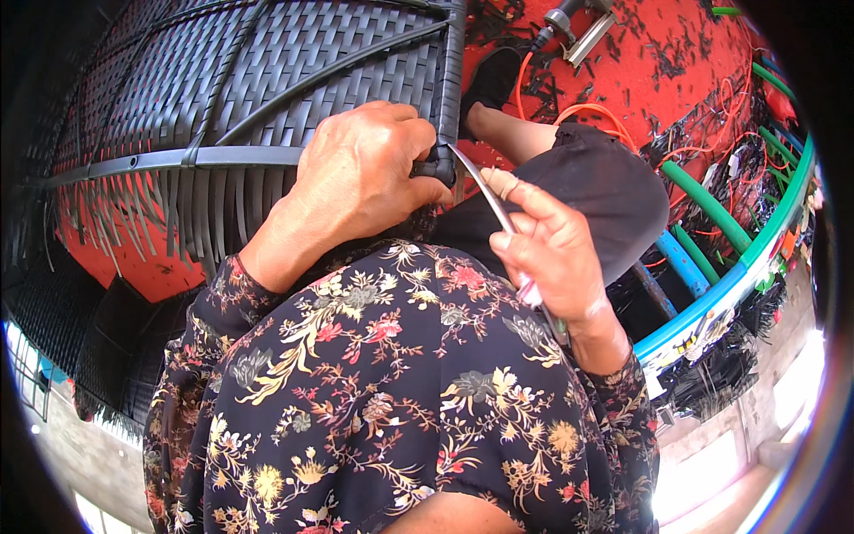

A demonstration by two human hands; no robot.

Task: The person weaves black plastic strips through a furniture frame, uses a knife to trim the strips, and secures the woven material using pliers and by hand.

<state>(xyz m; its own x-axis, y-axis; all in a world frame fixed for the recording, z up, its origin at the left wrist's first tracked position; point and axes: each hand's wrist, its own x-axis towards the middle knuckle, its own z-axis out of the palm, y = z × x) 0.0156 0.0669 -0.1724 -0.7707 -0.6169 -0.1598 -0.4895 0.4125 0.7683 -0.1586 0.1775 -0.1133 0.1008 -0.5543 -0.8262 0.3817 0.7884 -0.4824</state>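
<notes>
The left hand (365, 173) is raised with the wrist bent and the fingers closed in a tight grip, back of hand upward. The right hand (551, 254) is held beside it, fingers curled and pinched, forearm drawn back.

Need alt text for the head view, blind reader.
Seen from above, a person's left hand grips the corner of a black woven wicker frame, while the right hand pulls a grey weaving strip taut from it. Red floor littered with black offcuts lies beyond.
</notes>
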